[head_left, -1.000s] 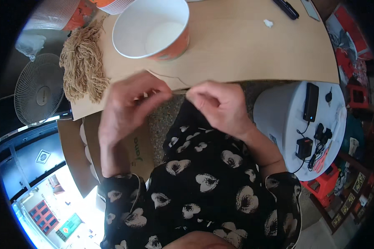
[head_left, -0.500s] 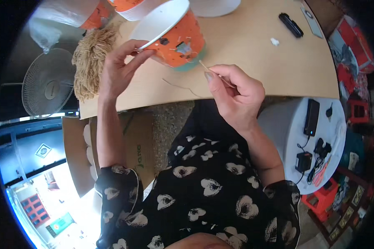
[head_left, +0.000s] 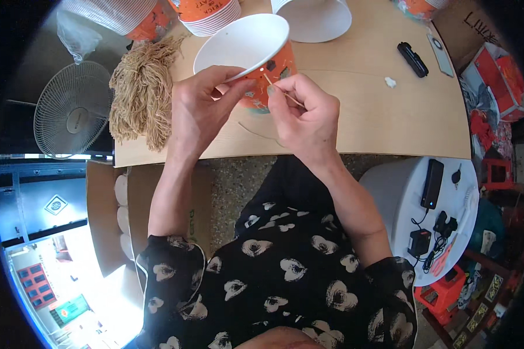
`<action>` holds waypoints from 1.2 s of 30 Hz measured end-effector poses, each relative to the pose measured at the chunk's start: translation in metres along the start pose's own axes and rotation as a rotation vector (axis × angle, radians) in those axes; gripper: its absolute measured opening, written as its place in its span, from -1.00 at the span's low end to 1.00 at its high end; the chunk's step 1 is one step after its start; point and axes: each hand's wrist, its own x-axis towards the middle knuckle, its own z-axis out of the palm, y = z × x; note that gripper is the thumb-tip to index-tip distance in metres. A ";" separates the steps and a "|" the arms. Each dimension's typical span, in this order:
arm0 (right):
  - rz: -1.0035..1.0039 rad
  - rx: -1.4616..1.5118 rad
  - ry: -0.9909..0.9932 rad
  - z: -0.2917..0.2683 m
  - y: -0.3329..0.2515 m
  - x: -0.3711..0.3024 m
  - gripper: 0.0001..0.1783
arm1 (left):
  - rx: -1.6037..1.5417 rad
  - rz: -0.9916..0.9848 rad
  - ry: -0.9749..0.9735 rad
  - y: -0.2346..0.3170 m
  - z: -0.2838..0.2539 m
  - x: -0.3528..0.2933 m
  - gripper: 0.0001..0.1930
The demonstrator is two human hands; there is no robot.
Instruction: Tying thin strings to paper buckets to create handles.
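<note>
Relative to the earlier frames, the right hand (head_left: 307, 113) now positions the tip of the tan cord (head_left: 268, 78) at the bucket's side, just below the rim; contact cannot be confirmed. The left hand (head_left: 204, 107) clamps the rim of the paper bucket (head_left: 241, 49) between thumb and fingers; the right pinches the cord. The bucket stands beyond both hands, tapered, white inside, orange-printed outside. A fibrous cord bundle (head_left: 141, 96) lies left on the smooth wood-toned table (head_left: 361, 119).

Dark words (head_left: 212, 7) sit on far orange tubs (head_left: 187, 10), green letters (head_left: 193, 224) on the near left box (head_left: 141, 192), black writing (head_left: 478, 24) on the far right box (head_left: 453, 49).
</note>
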 end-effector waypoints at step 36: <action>0.157 -0.034 0.062 -0.025 0.036 -0.013 -0.96 | 0.080 0.239 -0.249 0.000 0.009 0.026 -0.73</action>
